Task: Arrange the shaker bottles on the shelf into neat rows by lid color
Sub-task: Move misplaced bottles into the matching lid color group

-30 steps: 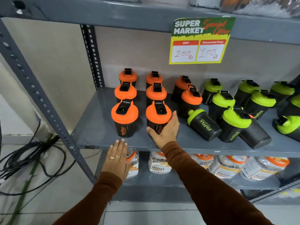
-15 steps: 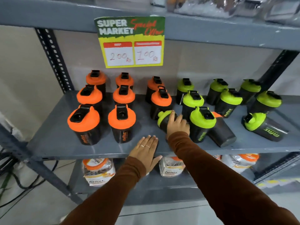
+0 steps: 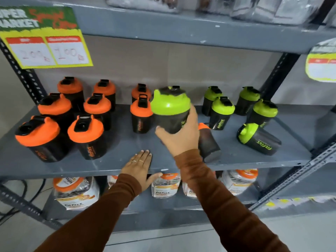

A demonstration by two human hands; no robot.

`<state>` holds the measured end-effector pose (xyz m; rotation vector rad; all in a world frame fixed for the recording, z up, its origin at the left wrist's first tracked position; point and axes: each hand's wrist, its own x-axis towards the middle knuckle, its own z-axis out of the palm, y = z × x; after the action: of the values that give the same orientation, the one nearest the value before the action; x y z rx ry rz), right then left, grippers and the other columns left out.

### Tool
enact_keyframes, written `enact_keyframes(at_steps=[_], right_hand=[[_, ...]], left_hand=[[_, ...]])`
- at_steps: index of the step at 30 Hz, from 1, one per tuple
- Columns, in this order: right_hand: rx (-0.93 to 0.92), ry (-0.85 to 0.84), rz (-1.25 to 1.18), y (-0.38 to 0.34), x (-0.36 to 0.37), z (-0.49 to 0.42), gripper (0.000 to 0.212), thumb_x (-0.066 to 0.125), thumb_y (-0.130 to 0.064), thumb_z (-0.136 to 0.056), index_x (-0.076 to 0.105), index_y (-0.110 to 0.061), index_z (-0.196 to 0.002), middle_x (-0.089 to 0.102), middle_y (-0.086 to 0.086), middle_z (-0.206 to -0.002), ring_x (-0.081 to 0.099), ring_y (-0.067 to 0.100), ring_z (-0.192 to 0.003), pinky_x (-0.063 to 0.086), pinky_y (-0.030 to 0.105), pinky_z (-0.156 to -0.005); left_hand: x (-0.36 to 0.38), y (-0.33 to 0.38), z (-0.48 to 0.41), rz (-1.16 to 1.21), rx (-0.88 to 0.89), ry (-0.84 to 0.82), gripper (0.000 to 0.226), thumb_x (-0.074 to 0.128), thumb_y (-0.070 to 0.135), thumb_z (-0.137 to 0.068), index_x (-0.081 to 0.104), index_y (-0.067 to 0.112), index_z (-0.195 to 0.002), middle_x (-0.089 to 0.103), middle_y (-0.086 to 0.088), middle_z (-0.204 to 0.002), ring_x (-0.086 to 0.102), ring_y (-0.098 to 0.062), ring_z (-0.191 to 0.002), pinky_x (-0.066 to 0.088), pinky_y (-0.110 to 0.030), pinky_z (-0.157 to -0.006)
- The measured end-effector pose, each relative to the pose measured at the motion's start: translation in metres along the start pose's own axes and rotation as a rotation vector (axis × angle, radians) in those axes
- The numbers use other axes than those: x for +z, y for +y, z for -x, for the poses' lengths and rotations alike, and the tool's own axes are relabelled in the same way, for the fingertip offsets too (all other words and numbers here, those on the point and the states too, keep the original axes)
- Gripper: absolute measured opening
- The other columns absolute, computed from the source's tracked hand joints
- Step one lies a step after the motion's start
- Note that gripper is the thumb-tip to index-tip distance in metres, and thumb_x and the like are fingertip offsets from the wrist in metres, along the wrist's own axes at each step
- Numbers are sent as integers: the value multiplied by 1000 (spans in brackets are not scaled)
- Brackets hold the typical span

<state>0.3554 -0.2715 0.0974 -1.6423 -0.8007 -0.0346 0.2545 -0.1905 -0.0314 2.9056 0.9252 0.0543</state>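
Your right hand (image 3: 179,140) is wrapped around a green-lidded bottle (image 3: 171,110), holding it upright off the shelf (image 3: 127,164); your left hand (image 3: 139,167) lies flat and empty on the shelf's front edge. The green group (image 3: 222,111) stands to the right of what you hold, the orange rows (image 3: 85,113) to the left. A toppled orange-lidded bottle (image 3: 207,142) lies just beside your right wrist, its long axis running front to back.

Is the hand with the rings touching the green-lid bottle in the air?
Apart. The head view shows the left hand flat on the shelf edge, with bare shelf between it and the held bottle.
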Motion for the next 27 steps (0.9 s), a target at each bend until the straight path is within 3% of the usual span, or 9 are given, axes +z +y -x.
enact_keyframes(at_steps=[2, 5, 9, 11, 14, 19, 21, 24, 27], right_hand=[[26, 108, -52, 5, -27, -19, 95, 74, -31, -48, 34, -15, -133, 51, 12, -129, 48, 23, -118, 40, 28, -102], [124, 247, 69, 35, -76, -48, 101, 83, -28, -51, 30, -10, -136, 45, 19, -132, 38, 32, -125, 34, 42, -108], [286, 275, 133, 85, -131, -68, 94, 85, -17, -56, 33, -6, -133, 48, 18, -133, 42, 33, -125, 33, 41, -109], [365, 217, 141, 105, -145, -67, 88, 84, -12, -59, 33, -5, -131, 50, 18, -132, 46, 31, -123, 35, 34, -104], [455, 150, 173, 131, -153, -61, 85, 83, -9, -60, 33, -5, -129, 52, 19, -131, 49, 33, -120, 37, 34, -102], [503, 145, 119, 154, -147, -60, 88, 83, -4, -57, 33, -5, -129, 54, 22, -127, 51, 36, -118, 40, 42, -105], [448, 239, 124, 151, -142, -54, 92, 83, -5, -51, 35, -3, -129, 52, 23, -128, 49, 35, -120, 37, 47, -107], [28, 352, 321, 130, -129, -23, 75, 66, -16, -57, 39, 4, -124, 49, 27, -125, 37, 28, -118, 28, 39, -105], [-252, -6, 402, 112, -110, -3, 69, 55, -22, -62, 37, -2, -126, 49, 24, -128, 36, 28, -118, 27, 34, -104]], left_hand=[[6, 16, -6, -4, -11, 18, 131, -31, 82, -43, 13, 9, -143, 15, -10, -155, 13, -22, -143, 7, -33, -117], [11, 32, -9, -4, -66, 21, 137, -37, 80, -39, 19, 7, -141, 20, -11, -153, 17, -24, -142, 10, -36, -117], [13, 38, -11, -5, -138, 39, 134, -32, 81, -43, 23, 8, -140, 24, -11, -152, 20, -25, -141, 13, -37, -117], [14, 41, -11, -12, -157, 45, 113, -10, 80, -60, 22, 9, -141, 23, -10, -152, 19, -25, -141, 14, -37, -117], [15, 47, -11, -21, -186, 23, 75, 28, 60, -87, 17, 9, -142, 17, -9, -154, 14, -23, -143, 11, -37, -118], [12, 50, -12, -27, -218, -22, 70, 29, 53, -90, 11, 11, -143, 10, -7, -156, 8, -21, -144, 7, -35, -118], [11, 51, -13, -30, -226, -33, 70, 27, 53, -90, 10, 12, -143, 8, -6, -156, 7, -21, -144, 6, -34, -119], [11, 53, -12, -43, -238, -36, 70, 26, 54, -90, 9, 12, -144, 8, -6, -156, 7, -20, -144, 6, -34, -119], [10, 54, -12, -53, -247, -43, 70, 24, 54, -90, 7, 13, -144, 7, -5, -156, 6, -19, -144, 6, -33, -118]])
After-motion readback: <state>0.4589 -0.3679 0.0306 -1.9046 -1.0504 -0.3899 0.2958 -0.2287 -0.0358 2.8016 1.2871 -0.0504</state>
